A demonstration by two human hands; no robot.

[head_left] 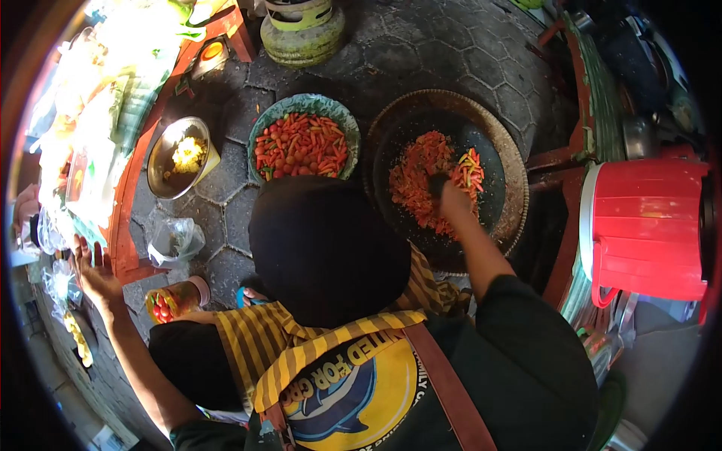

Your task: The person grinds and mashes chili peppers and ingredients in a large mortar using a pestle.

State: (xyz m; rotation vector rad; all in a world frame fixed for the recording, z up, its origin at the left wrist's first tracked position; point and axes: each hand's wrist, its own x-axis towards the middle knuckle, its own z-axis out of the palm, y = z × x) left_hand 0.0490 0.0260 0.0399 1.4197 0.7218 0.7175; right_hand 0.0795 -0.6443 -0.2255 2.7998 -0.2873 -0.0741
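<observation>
My right hand [456, 201] is closed round a dark pestle [438, 183], pressed into the crushed red chilies [414, 177]. They lie in a wide black mortar [492, 169], which sits in a round woven tray [519, 180]. Whole orange and red chilies [469, 171] lie beside the pestle on its right. Held out at the far left, my left hand [98, 279] has its fingers spread and nothing in it. It is near the orange-red edge of a low table [124, 225].
A green basin [348, 124] heaped with small red chilies stands left of the mortar. Nearby are a metal bowl [160, 161] with yellow contents, a plastic bag [177, 240] and a jar [179, 298]. A gas cylinder [304, 37] stands behind, a red container [650, 225] at right.
</observation>
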